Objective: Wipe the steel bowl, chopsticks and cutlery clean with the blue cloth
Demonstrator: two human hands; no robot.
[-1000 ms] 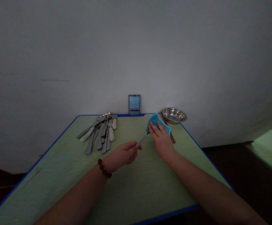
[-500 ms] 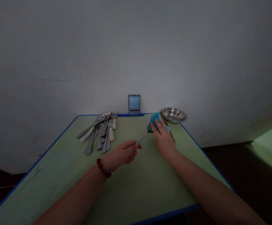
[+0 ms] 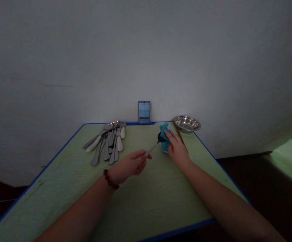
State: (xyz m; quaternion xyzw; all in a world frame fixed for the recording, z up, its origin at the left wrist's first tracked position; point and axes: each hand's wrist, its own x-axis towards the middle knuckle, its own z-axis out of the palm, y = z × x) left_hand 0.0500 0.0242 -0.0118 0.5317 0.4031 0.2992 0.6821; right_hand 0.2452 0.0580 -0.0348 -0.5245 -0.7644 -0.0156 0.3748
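Left grip: the left hand (image 3: 131, 165) pinches the near end of a utensil (image 3: 151, 149) between thumb and fingertips, which are pressed together on its pale handle; the other fingers curl underneath.
Utensil: it slants up and away from the left grip toward the right hand, clear of the worktop (image 3: 148, 201); its dark rounded head meets the cloth.
Right grip: the right hand (image 3: 177, 149) is closed on a bunched blue cloth (image 3: 164, 143), with the fingers folded over the cloth and pressing it against the head of the utensil.
Cloth: it sits at the tips of the right grip on the side facing the left hand, and its lower edge is at the worktop surface or just above; which one cannot be told.
Wrist: a dark bead bracelet (image 3: 110, 179) circles the left wrist, just behind the left grip.
Beyond the left grip: a pile of grey and pale-handled cutlery (image 3: 108, 141) lies well apart, farther out and to the left.
Beside the right grip: brown chopsticks (image 3: 179, 134) lie just past the knuckles on the outer side.
Beyond the right grip: a steel bowl (image 3: 186, 123) stands at the far corner, near the chopsticks' far ends.
Farthest back: a blurred blue card (image 3: 144, 112) leans on the wall, between the two grips' lines of reach.
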